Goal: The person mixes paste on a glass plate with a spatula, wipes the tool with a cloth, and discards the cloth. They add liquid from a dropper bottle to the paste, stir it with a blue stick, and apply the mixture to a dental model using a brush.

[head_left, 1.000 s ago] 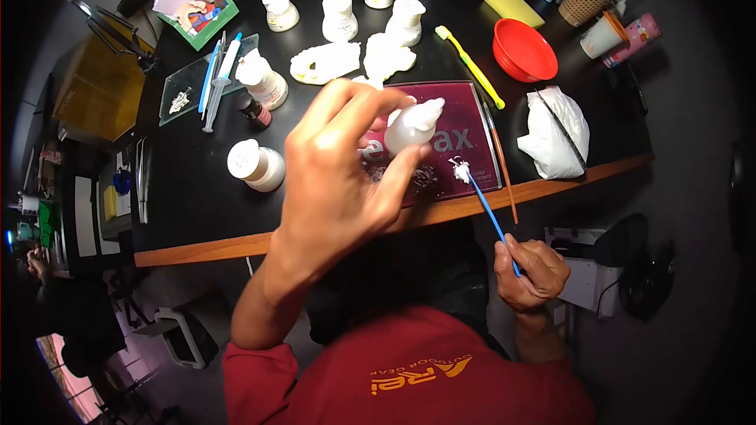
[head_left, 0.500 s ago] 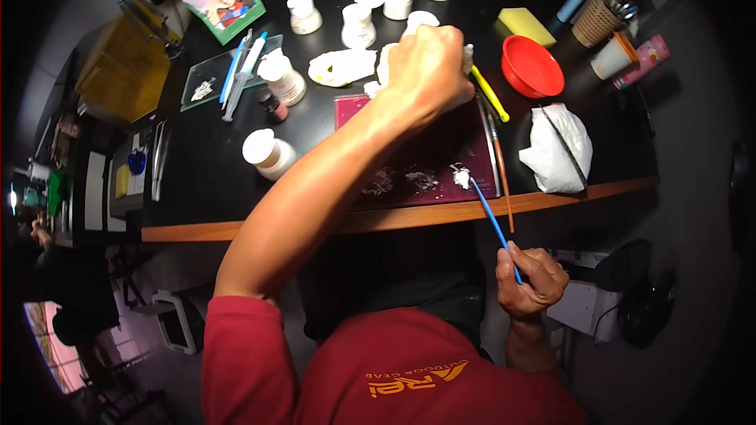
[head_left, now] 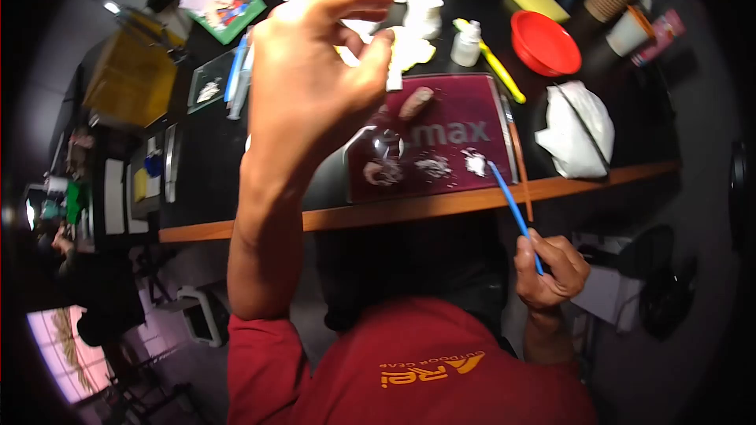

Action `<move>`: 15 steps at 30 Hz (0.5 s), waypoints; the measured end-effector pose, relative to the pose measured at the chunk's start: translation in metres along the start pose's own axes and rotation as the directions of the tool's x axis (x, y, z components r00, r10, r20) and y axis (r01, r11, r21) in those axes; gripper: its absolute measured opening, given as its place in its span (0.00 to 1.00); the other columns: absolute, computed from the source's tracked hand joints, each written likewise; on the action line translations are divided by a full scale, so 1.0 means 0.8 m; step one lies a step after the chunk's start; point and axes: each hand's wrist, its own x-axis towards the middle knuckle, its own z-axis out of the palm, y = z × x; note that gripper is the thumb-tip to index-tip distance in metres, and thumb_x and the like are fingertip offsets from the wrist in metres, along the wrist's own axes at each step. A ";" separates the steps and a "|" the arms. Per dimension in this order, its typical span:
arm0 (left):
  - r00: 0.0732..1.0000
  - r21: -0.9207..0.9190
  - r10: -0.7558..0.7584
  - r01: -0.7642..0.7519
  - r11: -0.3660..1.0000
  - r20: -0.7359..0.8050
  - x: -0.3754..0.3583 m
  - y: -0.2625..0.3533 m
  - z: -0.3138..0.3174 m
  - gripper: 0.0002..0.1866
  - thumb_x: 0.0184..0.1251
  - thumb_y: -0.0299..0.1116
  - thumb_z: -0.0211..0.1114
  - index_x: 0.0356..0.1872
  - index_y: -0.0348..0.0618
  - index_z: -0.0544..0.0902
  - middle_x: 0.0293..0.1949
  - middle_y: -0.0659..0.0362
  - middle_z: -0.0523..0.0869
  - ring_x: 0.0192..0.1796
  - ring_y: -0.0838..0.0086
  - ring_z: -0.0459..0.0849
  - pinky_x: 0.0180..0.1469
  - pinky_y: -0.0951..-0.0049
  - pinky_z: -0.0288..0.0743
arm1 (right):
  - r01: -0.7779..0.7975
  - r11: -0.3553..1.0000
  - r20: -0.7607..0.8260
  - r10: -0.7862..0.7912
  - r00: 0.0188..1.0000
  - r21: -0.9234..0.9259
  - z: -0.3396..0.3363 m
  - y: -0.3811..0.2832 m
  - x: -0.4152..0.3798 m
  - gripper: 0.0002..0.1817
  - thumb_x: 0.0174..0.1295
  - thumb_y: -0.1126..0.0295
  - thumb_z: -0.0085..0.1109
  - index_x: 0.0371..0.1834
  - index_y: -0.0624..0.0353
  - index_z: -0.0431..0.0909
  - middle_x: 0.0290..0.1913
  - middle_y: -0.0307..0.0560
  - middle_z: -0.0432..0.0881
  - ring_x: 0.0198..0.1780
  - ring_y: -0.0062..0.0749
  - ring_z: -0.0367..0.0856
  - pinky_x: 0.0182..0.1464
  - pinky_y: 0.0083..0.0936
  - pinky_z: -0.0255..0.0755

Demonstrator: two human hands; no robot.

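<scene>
My left hand (head_left: 319, 71) is raised over the back of a maroon slab (head_left: 465, 102), thumb and fingertips apart. I see nothing between them. To its right a small white bottle (head_left: 466, 46) stands upright. Between the fingers of my right hand (head_left: 551, 271) is a thin blue stick (head_left: 513, 208), below the table's front edge. Its tip lies beside a white powder pile (head_left: 475, 164) on the slab. Further left are a second powder patch (head_left: 433, 167) and a third (head_left: 386, 173). Pinkish shapes on the glossy slab look like reflections.
Behind the slab are several white jars (head_left: 425, 12). On the right are a yellow-handled tool (head_left: 504, 75), a red bowl (head_left: 545, 43), a yellow sponge (head_left: 537, 1) and crumpled white tissue (head_left: 579, 130). A green box (head_left: 236, 20) stands back left. The wooden edge (head_left: 441, 203) runs along the front.
My left hand has moved left and towards me, off the small white bottle's spot, and its fingers have spread. The right hand keeps the blue stick near the same powder pile. The view has shifted slightly.
</scene>
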 end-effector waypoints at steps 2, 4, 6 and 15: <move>0.991 -0.104 -0.111 0.102 0.989 -0.078 -0.002 -0.016 -0.040 0.13 0.65 0.23 0.73 0.51 0.36 0.92 0.38 0.58 0.94 0.35 0.82 0.88 0.36 0.77 0.82 | -0.030 1.000 0.004 0.030 1.000 0.009 0.002 0.002 -0.004 0.08 0.56 0.82 0.73 0.39 0.66 0.89 0.25 0.48 0.86 0.22 0.31 0.85 0.25 0.24 0.77; 0.981 -0.142 -0.130 0.110 0.984 -0.146 0.002 -0.034 -0.077 0.11 0.68 0.23 0.71 0.49 0.33 0.92 0.34 0.57 0.94 0.32 0.82 0.89 0.35 0.79 0.82 | -0.058 0.998 0.035 0.058 0.998 0.014 0.005 -0.001 -0.002 0.08 0.56 0.83 0.73 0.40 0.67 0.90 0.26 0.49 0.86 0.23 0.31 0.86 0.26 0.24 0.77; 0.981 -0.055 -0.075 0.066 0.996 -0.176 0.004 -0.069 -0.112 0.12 0.69 0.24 0.72 0.52 0.33 0.92 0.41 0.56 0.95 0.37 0.84 0.89 0.44 0.81 0.82 | -0.055 0.998 0.029 0.055 0.998 0.026 0.007 0.003 -0.009 0.08 0.56 0.83 0.73 0.40 0.67 0.90 0.26 0.50 0.86 0.23 0.31 0.85 0.26 0.23 0.77; 0.895 0.039 -0.445 0.445 0.895 -0.003 -0.075 -0.097 -0.143 0.10 0.73 0.22 0.69 0.52 0.34 0.90 0.42 0.58 0.94 0.45 0.81 0.90 0.51 0.79 0.80 | -0.043 0.999 0.007 0.043 0.999 -0.010 0.008 0.005 -0.013 0.08 0.58 0.84 0.73 0.41 0.66 0.89 0.25 0.47 0.84 0.22 0.27 0.82 0.24 0.21 0.72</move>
